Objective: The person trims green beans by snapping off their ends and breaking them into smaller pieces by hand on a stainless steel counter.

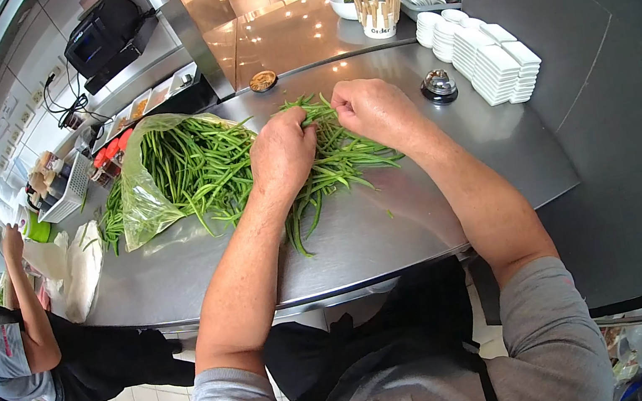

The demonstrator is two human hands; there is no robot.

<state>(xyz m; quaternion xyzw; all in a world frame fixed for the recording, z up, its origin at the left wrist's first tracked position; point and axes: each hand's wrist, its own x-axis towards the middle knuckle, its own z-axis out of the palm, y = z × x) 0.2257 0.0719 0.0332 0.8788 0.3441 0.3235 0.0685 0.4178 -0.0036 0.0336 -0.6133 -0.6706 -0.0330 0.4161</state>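
Note:
Green beans (194,164) spill from an open clear plastic bag (147,210) lying on its side on a stainless steel counter (363,225). My left hand (284,149) is closed around a few green beans whose ends show above its fingers, over the right part of the heap. Just to its right, my right hand (372,109) has its fingertips pinched together at the beans' tips; whether it holds a bean is hidden. Below and between both hands, loose green beans (335,169) spread over the metal.
Stacked white dishes (492,63) and a call bell (439,87) stand right of my hands. A small round container (263,81) sits beyond the heap. Red-lidded jars (112,151) and a white basket (67,189) are at the left, near a co-worker (23,359).

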